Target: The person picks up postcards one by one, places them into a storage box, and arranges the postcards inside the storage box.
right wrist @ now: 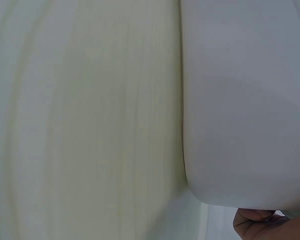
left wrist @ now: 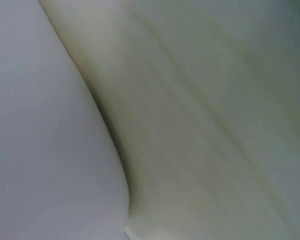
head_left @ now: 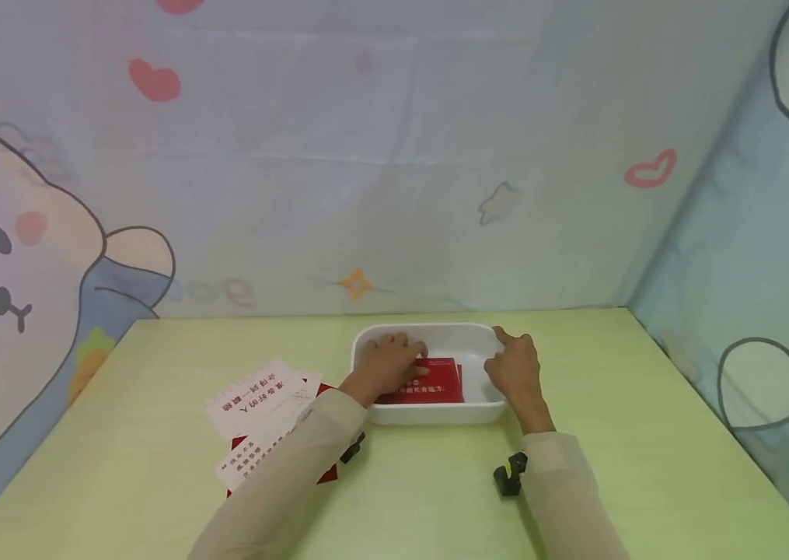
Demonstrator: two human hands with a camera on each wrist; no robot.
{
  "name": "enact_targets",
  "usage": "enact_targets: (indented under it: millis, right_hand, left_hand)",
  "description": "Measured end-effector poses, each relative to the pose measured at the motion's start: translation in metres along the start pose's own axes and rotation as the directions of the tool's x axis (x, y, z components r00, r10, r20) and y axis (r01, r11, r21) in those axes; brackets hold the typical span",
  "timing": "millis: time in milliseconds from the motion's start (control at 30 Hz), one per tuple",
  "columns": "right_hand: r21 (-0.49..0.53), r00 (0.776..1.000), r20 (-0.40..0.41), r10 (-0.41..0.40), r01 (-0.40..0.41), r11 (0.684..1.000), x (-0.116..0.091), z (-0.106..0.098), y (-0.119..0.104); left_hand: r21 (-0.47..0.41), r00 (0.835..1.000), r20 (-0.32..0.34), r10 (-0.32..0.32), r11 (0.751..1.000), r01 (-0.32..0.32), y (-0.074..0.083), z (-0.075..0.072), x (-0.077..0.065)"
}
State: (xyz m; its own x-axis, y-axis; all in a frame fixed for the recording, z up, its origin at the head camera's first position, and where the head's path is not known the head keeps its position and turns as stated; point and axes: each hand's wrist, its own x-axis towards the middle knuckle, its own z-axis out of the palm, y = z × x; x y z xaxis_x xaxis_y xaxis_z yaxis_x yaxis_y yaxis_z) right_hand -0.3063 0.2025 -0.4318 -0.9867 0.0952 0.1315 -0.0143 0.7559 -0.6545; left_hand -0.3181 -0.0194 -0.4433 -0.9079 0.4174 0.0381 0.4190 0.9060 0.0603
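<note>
A white tray (head_left: pixel 429 414) stands near the back of the table, with red cards (head_left: pixel 439 385) bearing white writing inside it. My left hand (head_left: pixel 387 365) reaches over its left side and pinches the top card near the upper left edge, thumb across the face. Part of the cards lies hidden beneath that hand. At the tray's right end, my right hand (head_left: pixel 516 372) grips the rim with curled fingers. In the right wrist view, the tray's outer wall (right wrist: pixel 245 110) fills the right side, and a bit of the hand shows below it.
Left of the tray, white cards (head_left: pixel 261 397) with red writing lie spread over red ones (head_left: pixel 327 474), partly covered by the left forearm. A patterned cloth (head_left: pixel 436 155) hangs behind the pale green table (head_left: pixel 422 498). The left wrist view shows only tray wall and tabletop.
</note>
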Motion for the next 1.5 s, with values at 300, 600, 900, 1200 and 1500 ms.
enact_targets:
  millis: [300, 600, 900, 1200, 1500]
  right_hand:
    - [-0.004, 1.000, 0.005, 0.016, -0.016, 1.000, 0.003, -0.003, 0.003]
    - [0.010, 1.000, -0.005, 0.021, -0.021, 1.000, 0.003, -0.005, 0.005]
    - [0.048, 1.000, -0.009, 0.024, -0.024, 0.999, 0.001, -0.005, 0.004]
    - [0.032, 1.000, 0.008, 0.029, -0.029, 0.999, -0.003, -0.013, 0.011]
    - [0.102, 0.998, 0.031, 0.061, -0.064, 0.993, -0.009, -0.021, 0.017]
  left_hand:
    - [0.031, 1.000, -0.001, 0.006, 1.000, -0.006, 0.001, 0.000, 0.002]
    - [0.034, 1.000, -0.006, -0.002, 0.999, 0.002, 0.004, 0.002, 0.006]
    - [-0.017, 1.000, 0.007, -0.022, 1.000, 0.022, 0.004, 0.001, 0.008]
    - [0.013, 0.998, -0.041, 0.053, 0.999, -0.052, 0.013, -0.001, 0.013]
    - [0.022, 0.990, -0.114, 0.088, 0.996, -0.086, 0.016, -0.010, 0.010]
